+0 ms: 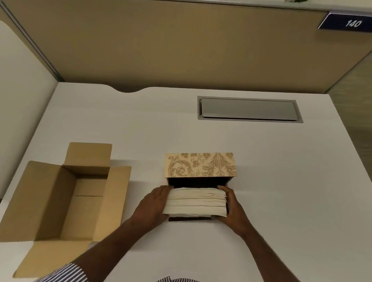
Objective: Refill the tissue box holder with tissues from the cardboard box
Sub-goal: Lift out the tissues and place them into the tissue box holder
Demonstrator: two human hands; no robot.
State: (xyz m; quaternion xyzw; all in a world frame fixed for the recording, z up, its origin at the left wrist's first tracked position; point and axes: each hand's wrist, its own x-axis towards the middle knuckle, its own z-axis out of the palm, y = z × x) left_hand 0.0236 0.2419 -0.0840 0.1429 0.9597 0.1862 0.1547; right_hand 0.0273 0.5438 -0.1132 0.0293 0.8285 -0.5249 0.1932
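Note:
The tissue box holder (201,164), beige with a gold leaf pattern, lies on its side on the white desk (286,190), its dark opening facing me. A thick stack of cream tissues (196,201) sits half inside that opening. My left hand (155,203) presses the stack's left side and my right hand (231,206) grips its right side. The cardboard box (68,199) stands to the left with its flaps spread out and nothing visible inside. A dark strip, part of the holder, shows under the stack's near edge.
A grey cable-tray lid (249,109) is set into the desk at the back right. A tan partition (186,49) with a blue sign reading 140 (353,23) closes off the far edge. The desk's right edge drops to the floor.

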